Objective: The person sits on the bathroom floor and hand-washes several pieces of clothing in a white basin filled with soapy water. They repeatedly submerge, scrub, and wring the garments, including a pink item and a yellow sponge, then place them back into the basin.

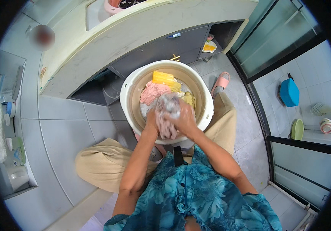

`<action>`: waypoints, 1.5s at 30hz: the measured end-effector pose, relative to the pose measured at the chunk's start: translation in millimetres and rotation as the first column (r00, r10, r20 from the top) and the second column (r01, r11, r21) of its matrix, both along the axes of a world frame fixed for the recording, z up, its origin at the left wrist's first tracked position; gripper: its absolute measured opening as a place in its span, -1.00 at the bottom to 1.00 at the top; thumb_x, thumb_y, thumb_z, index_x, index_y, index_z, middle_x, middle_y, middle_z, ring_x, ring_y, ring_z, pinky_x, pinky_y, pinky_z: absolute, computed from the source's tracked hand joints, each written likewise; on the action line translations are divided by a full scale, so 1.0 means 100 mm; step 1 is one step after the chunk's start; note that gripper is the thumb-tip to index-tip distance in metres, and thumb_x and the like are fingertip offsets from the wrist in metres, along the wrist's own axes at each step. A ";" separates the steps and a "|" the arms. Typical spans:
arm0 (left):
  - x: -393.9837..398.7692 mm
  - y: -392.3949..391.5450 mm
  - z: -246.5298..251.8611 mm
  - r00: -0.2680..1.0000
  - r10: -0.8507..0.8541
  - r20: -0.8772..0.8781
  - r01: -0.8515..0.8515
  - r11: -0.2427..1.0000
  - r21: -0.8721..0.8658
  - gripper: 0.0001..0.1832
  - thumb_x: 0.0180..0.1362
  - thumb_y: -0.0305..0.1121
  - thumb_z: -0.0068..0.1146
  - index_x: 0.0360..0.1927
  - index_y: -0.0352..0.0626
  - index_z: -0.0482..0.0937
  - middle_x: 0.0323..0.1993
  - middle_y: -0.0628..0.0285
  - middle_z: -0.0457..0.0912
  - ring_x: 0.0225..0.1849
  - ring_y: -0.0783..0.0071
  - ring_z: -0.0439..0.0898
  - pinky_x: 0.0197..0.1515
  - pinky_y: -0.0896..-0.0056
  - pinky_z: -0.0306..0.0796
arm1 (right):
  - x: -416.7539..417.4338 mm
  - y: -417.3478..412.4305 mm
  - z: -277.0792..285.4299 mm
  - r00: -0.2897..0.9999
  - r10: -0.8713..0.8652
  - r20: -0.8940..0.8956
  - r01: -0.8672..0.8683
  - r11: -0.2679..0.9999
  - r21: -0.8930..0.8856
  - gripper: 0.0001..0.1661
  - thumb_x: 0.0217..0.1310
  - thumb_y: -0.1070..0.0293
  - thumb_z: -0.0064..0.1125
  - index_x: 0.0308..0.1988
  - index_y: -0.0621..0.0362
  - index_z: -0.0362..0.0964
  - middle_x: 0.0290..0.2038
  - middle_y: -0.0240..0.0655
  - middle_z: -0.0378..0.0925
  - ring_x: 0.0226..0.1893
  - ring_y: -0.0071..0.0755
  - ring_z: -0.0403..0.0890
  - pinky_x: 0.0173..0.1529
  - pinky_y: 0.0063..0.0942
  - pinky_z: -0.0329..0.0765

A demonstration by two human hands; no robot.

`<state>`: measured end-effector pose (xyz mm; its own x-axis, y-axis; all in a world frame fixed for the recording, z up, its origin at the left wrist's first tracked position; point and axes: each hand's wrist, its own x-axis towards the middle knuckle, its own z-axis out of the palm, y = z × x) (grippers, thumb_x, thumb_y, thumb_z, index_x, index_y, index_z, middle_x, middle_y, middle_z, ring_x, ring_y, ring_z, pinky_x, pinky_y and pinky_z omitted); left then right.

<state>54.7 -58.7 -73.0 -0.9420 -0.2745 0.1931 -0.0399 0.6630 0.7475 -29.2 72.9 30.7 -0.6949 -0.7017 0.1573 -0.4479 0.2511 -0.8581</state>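
Both my hands grip a wet, soapy bundle of pale pink and grey cloth (167, 127) over the near side of a white washtub (126, 105). My left hand (152, 119) holds its left side, and my right hand (184, 117) presses in from the right; motion blurs the fingers. White suds cover the upper part of the bundle. Beyond my hands, a crumpled pink cloth (154, 91) lies in the tub. A yellow bar (162, 77), apparently laundry soap, rests at the tub's far side. Yellowish cloth (188, 99) sits to the right, partly hidden by my right hand.
A vanity counter (142, 24) with dark cabinets (165, 47) curves just beyond the tub. Pink slippers (222, 82) are on my feet, with my knees on both sides of the tub. A black-framed glass door (258, 106) stands right. Bottles (16, 151) fill a wall niche at left.
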 end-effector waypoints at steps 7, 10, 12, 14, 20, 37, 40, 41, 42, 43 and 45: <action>0.27 0.14 0.64 0.986 -0.067 0.150 0.124 0.901 -0.416 -0.63 0.13 -0.40 -0.10 0.00 -0.33 0.47 0.09 -0.14 0.47 0.05 -0.11 0.50 0.11 -0.01 0.40 | -0.54 -0.06 -0.45 0.921 -0.221 0.321 0.268 0.958 -0.107 -0.58 -0.06 0.34 0.38 -0.14 0.28 0.54 -0.35 -0.11 0.66 -0.36 -0.18 0.68 -0.18 -0.31 0.57; 0.25 0.20 0.71 0.994 -0.094 0.055 0.109 0.817 -0.566 -0.60 0.15 -0.37 -0.09 0.05 -0.29 0.45 0.11 -0.06 0.48 0.09 -0.06 0.49 0.17 0.02 0.36 | -0.49 0.09 -0.04 0.978 -0.132 0.162 0.146 0.986 -0.078 -0.54 -0.07 0.31 0.40 -0.12 0.26 0.54 -0.34 -0.09 0.66 -0.32 -0.18 0.69 -0.16 -0.31 0.59; 0.22 0.33 0.55 0.993 -0.078 0.089 0.115 0.804 -0.583 -0.59 0.15 -0.36 -0.08 0.07 -0.28 0.43 0.16 0.00 0.45 0.16 -0.02 0.44 0.24 0.04 0.27 | -0.26 0.13 0.09 0.997 -0.049 -0.055 0.052 0.997 0.052 -0.49 -0.11 0.28 0.42 -0.09 0.20 0.53 -0.27 -0.05 0.65 -0.26 -0.14 0.69 -0.12 -0.28 0.60; 0.19 0.39 0.41 0.991 -0.055 0.122 0.120 0.779 -0.615 -0.58 0.16 -0.35 -0.08 0.10 -0.26 0.40 0.21 0.06 0.42 0.22 0.01 0.38 0.32 0.05 0.18 | -0.03 0.03 0.15 0.934 0.139 -0.328 -0.090 0.983 0.162 -0.54 -0.01 0.28 0.32 -0.04 0.10 0.52 -0.22 -0.03 0.63 -0.24 -0.05 0.67 -0.15 -0.22 0.60; 0.11 0.28 0.66 0.948 -0.194 0.253 0.299 0.263 -0.917 -0.61 0.08 -0.37 -0.01 0.01 -0.25 0.50 0.08 -0.02 0.43 0.27 0.12 0.31 0.42 0.12 0.05 | -0.50 -0.23 -0.08 0.968 0.076 -0.240 0.024 0.922 0.386 -0.59 0.07 0.27 0.25 -0.02 0.06 0.53 -0.23 -0.02 0.63 -0.22 -0.02 0.66 -0.13 -0.14 0.57; -0.04 -0.01 0.71 0.969 -0.120 0.217 -0.059 0.740 0.670 -0.21 -0.01 -0.46 0.33 0.33 -0.15 0.25 0.12 0.08 0.52 0.12 0.24 0.54 0.06 0.33 0.49 | -0.52 0.31 -0.13 0.411 0.111 0.905 0.049 0.988 -0.144 -0.38 0.13 0.20 0.35 0.11 0.24 0.36 -0.03 -0.28 0.53 -0.08 -0.43 0.57 0.02 -0.43 0.54; -0.05 -0.20 0.90 0.977 -0.001 0.214 -0.180 0.534 0.826 -0.49 0.08 -0.56 0.19 0.16 -0.31 0.41 0.00 0.09 0.60 -0.02 0.41 0.60 -0.10 0.53 0.54 | -0.52 0.39 -0.32 0.280 0.174 0.944 0.160 0.961 -0.224 -0.35 0.13 0.18 0.35 0.14 0.21 0.31 0.03 -0.31 0.49 0.00 -0.42 0.53 0.06 -0.39 0.52; -0.08 -0.26 1.02 0.973 0.056 0.225 -0.214 0.592 0.777 -0.56 0.09 -0.55 0.18 0.09 -0.31 0.46 -0.04 0.12 0.62 -0.09 0.45 0.60 -0.19 0.55 0.52 | -0.53 0.38 -0.33 0.257 0.159 0.953 0.192 0.958 -0.212 -0.36 0.13 0.19 0.35 0.13 0.20 0.32 0.01 -0.32 0.50 -0.03 -0.42 0.54 0.05 -0.40 0.53; -0.09 -0.36 1.12 0.966 0.118 0.231 -0.252 0.641 0.725 -0.63 0.10 -0.55 0.17 0.02 -0.31 0.51 -0.07 0.14 0.63 -0.16 0.49 0.61 -0.27 0.58 0.50 | -0.51 0.37 -0.32 0.232 0.145 0.962 0.218 0.956 -0.197 -0.37 0.13 0.19 0.35 0.13 0.20 0.33 0.00 -0.33 0.51 -0.05 -0.43 0.56 0.03 -0.41 0.54; -0.12 -0.44 1.15 0.956 0.181 0.233 -0.292 0.683 0.670 -0.70 0.11 -0.54 0.16 -0.05 -0.32 0.55 -0.11 0.17 0.65 -0.22 0.53 0.61 -0.36 0.60 0.47 | -0.49 0.37 -0.30 0.208 0.130 0.970 0.242 0.954 -0.180 -0.38 0.13 0.20 0.35 0.12 0.19 0.33 -0.02 -0.34 0.52 -0.08 -0.43 0.57 0.02 -0.41 0.55; -0.21 -0.57 1.05 0.916 0.318 0.243 -0.392 0.592 0.704 -0.74 0.09 -0.64 0.04 -0.11 -0.31 0.57 -0.13 0.18 0.64 -0.31 0.58 0.59 -0.47 0.64 0.44 | -0.45 0.40 -0.29 0.162 0.117 0.980 0.254 0.955 -0.156 -0.51 0.12 0.22 0.34 0.01 0.18 0.44 -0.15 -0.35 0.59 -0.19 -0.44 0.61 -0.11 -0.46 0.58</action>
